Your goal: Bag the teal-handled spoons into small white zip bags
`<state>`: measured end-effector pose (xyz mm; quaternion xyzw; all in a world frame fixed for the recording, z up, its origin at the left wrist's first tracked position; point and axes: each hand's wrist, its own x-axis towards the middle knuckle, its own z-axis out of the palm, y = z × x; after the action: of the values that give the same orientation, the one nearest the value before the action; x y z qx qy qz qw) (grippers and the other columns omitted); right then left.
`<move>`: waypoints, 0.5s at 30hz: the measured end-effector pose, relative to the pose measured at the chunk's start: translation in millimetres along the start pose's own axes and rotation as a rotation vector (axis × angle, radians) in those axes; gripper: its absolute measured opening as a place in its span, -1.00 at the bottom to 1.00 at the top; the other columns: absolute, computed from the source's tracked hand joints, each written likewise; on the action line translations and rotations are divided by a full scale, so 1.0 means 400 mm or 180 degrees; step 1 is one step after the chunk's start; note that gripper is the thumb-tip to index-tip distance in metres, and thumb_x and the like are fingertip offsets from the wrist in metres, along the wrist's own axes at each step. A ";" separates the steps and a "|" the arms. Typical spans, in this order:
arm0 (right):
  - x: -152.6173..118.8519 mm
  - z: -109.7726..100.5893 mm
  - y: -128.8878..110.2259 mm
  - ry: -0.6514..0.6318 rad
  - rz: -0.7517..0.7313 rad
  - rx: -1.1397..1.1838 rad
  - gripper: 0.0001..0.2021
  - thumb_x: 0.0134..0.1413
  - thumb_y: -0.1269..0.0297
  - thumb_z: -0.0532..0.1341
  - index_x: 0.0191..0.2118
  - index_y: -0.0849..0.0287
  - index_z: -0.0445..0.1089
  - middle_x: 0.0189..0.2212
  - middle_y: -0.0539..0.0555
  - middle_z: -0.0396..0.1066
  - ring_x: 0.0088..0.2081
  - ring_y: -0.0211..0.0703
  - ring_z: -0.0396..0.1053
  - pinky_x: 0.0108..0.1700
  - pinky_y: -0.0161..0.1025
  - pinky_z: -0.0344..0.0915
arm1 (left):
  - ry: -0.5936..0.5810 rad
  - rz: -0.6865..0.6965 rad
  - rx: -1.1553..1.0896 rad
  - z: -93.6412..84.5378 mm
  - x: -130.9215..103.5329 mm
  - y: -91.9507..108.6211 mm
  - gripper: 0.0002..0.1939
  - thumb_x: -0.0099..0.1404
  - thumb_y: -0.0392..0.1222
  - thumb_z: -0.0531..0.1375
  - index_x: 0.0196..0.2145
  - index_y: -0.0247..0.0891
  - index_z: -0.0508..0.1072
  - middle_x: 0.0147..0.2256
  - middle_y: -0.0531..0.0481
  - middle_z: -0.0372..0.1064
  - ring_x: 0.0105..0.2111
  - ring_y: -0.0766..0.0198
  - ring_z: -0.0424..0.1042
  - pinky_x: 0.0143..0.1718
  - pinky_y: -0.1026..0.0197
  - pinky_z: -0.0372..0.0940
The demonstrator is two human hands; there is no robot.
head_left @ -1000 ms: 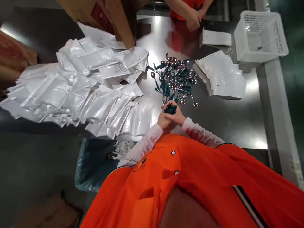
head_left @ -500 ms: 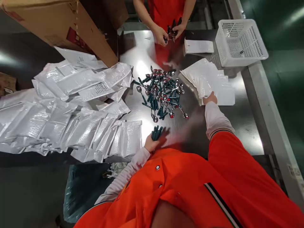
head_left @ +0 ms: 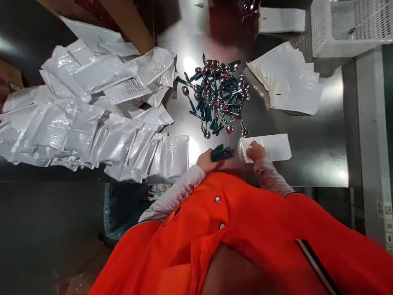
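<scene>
Table top [head_left: 325,170]: bare metal, smooth, with a satin finish that throws back glare in bright patches. The heaped spoons [head_left: 221,104] show polished, mirror-bright metal bowls and smooth, glossy handles [head_left: 208,112], plastic by their look; the held bundle [head_left: 217,153] carries a like gloss, its tips blurred. The single flat packet [head_left: 280,147] is smooth, paper or film, I cannot tell which. The piled packets [head_left: 82,125] read as shiny, crinkled plastic film. From where I stand, the basket [head_left: 319,39] is perforated plastic, the carton [head_left: 129,22] matt cardboard, the bin liner [head_left: 112,223] thin, glossy plastic, the jacket [head_left: 254,213] matt cloth.
</scene>
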<state>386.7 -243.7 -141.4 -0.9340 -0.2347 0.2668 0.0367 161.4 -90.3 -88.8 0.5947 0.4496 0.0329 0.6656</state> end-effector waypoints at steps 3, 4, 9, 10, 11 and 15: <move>-0.113 0.117 -0.094 -0.0389 -0.0495 0.0300 -0.72 0.17 0.31 0.23 -0.01 0.21 0.49 -0.10 0.31 0.58 0.01 0.16 0.53 0.01 -0.09 0.39 | -0.0095 0.0314 0.1282 0.032 0.035 -0.033 -0.62 -0.09 -0.32 0.50 -0.35 -0.21 0.43 -0.35 -0.13 0.45 -0.09 -0.11 0.52 -0.02 0.10 0.34; -0.130 0.143 -0.117 -0.0455 -0.0594 0.0478 -0.72 0.17 0.28 0.23 -0.02 0.19 0.50 -0.13 0.26 0.60 -0.02 0.12 0.54 -0.02 -0.13 0.40 | -0.0098 0.0320 0.1627 0.034 0.045 -0.046 -0.62 -0.05 -0.35 0.47 -0.29 -0.25 0.44 -0.29 -0.18 0.47 -0.06 -0.13 0.52 0.02 0.08 0.33; -0.124 0.191 -0.157 -0.0658 -0.0421 0.1647 -0.69 0.21 0.28 0.17 -0.02 0.23 0.54 -0.41 0.06 0.58 -0.33 -0.11 0.57 -0.18 -0.26 0.43 | -0.0228 0.0094 0.3772 0.002 0.049 -0.087 -0.55 0.28 -0.25 0.27 0.10 -0.42 0.35 0.03 -0.40 0.39 0.09 -0.16 0.44 0.10 -0.07 0.31; -0.122 0.191 -0.158 -0.0736 -0.0381 0.1820 -0.69 0.22 0.27 0.15 -0.04 0.23 0.55 -0.43 0.06 0.58 -0.37 -0.12 0.55 -0.22 -0.26 0.43 | -0.0278 0.0152 0.4061 -0.004 0.042 -0.089 -0.56 0.34 -0.23 0.22 0.13 -0.43 0.33 0.05 -0.41 0.37 0.10 -0.16 0.43 0.10 -0.08 0.30; -0.123 0.189 -0.160 -0.0774 -0.0398 0.1908 -0.69 0.24 0.25 0.13 -0.07 0.24 0.57 -0.44 0.07 0.58 -0.39 -0.12 0.54 -0.25 -0.26 0.43 | -0.0330 0.0239 0.4254 -0.008 0.035 -0.089 -0.59 0.38 -0.21 0.17 0.13 -0.44 0.33 0.06 -0.41 0.37 0.11 -0.15 0.42 0.11 -0.08 0.30; -0.150 0.177 -0.185 -0.0100 -0.0964 0.1405 -0.69 0.22 0.25 0.15 -0.09 0.23 0.60 -0.33 0.15 0.61 -0.23 -0.02 0.55 -0.11 -0.18 0.42 | -0.0281 0.0362 0.4393 0.000 0.014 -0.076 -0.60 0.51 -0.28 -0.09 0.17 -0.45 0.34 0.06 -0.41 0.39 0.11 -0.07 0.43 0.10 -0.03 0.30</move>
<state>274.2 -209.8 -158.8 -0.8534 -0.3085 0.3175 0.2753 149.9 -95.9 -116.7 0.9055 0.3083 -0.2500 0.1500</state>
